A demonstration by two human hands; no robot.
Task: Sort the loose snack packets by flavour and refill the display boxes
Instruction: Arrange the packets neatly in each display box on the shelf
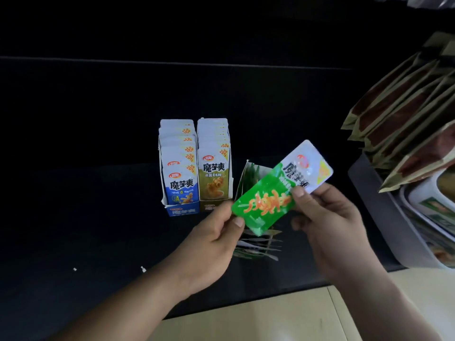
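A green snack packet point(268, 200) with a white top is held tilted above the dark shelf. My left hand point(211, 244) pinches its lower green corner, and my right hand point(327, 217) pinches its right edge near the white end. Behind it stands a green display box point(248, 175), mostly hidden by the packet. Loose green packets point(258, 247) lie under my hands, partly covered. To the left stand a blue display box point(181, 210) and an olive display box point(209, 206), both filled with upright packets.
A grey bin point(384, 217) at the right holds tubs and tan-edged brown packets point(406, 114) leaning out over it. The black shelf point(86, 217) stretches left, with a pale floor point(270, 316) below its front edge.
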